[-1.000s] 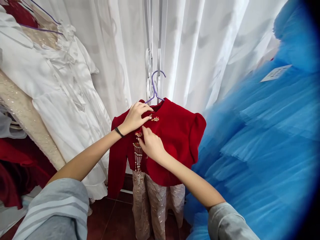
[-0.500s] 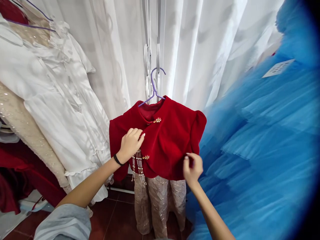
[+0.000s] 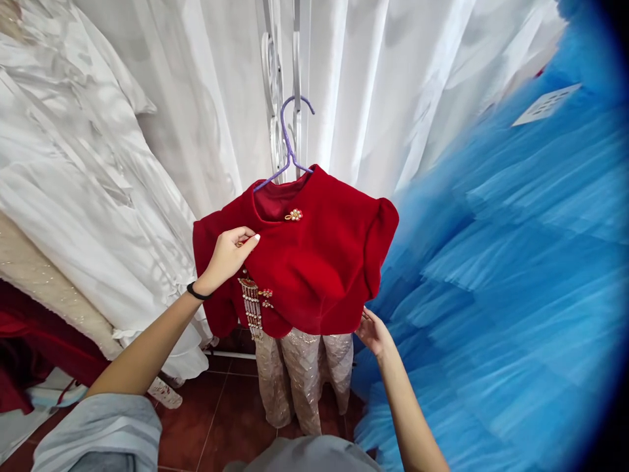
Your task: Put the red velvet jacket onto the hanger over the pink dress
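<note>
A red velvet jacket (image 3: 324, 262) with short puffed sleeves hangs on a purple hanger (image 3: 289, 141) in front of me. At its left front edge, my left hand (image 3: 230, 255) is closed, pinching the fabric between thumb and fingers. My right hand (image 3: 374, 333) grips the lower right hem, its fingertips partly hidden by the cloth. A gold flower clasp (image 3: 293, 215) sits below the collar, and another clasp (image 3: 265, 295) lies lower down. Beaded tassels (image 3: 252, 308) dangle beside that lower clasp.
Sparkly beige cloth (image 3: 304, 373) hangs below the jacket. White dresses (image 3: 88, 164) fill the left side, and a large blue tulle gown (image 3: 506, 282) with a white tag (image 3: 546, 105) takes up the right. White curtains (image 3: 373, 85) and a metal rack (image 3: 275, 78) stand behind. The floor (image 3: 216, 406) has dark red tiles.
My right hand has moved from in front of the jacket down to its lower hem. My left hand has shifted left and pinches the front edge. The jacket appears further left and higher.
</note>
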Tool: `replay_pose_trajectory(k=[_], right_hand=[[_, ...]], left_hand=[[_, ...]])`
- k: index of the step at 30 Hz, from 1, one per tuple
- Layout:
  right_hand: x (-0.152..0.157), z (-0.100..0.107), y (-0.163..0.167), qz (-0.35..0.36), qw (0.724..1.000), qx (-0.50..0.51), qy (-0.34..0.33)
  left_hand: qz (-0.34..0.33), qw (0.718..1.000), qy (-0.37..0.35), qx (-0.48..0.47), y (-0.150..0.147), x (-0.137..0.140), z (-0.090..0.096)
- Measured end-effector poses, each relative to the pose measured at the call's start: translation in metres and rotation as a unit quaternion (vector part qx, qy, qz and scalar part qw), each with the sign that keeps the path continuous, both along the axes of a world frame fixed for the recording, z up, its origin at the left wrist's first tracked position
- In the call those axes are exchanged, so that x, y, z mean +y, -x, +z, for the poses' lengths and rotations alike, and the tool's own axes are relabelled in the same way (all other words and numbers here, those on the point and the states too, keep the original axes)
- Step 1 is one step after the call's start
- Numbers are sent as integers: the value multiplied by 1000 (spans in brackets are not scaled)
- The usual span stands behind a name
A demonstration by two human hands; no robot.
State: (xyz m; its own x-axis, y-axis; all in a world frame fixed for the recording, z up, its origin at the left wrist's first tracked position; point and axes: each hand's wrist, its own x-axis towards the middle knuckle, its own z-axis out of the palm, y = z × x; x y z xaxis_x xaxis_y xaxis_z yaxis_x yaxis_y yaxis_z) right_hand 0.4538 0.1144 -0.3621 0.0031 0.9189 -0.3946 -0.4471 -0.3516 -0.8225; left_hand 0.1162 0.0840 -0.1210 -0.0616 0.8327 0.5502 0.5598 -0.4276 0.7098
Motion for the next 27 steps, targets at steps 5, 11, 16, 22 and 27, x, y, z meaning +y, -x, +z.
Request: replay_pose_trajectory(k=[5,11,16,22,27], right_hand=[[8,-24,0,-93,994,-64,3],[58,-10,-7,-36,894,-337,-294],[60,5,-31,-24,867,-384,-316],[19,7,-87,-364,773,-447,-264],[-15,-38,-48,-242,855,-419,-185]], left_hand=[[-14,1000,7,-11,2,5,-2],[-36,999,25,6,4,7,-1],[-20,1000,16,-3,5,11,-7],[-7,1000,1,-19,5,10,-14],[36,998,-40,45,2,1,-14]])
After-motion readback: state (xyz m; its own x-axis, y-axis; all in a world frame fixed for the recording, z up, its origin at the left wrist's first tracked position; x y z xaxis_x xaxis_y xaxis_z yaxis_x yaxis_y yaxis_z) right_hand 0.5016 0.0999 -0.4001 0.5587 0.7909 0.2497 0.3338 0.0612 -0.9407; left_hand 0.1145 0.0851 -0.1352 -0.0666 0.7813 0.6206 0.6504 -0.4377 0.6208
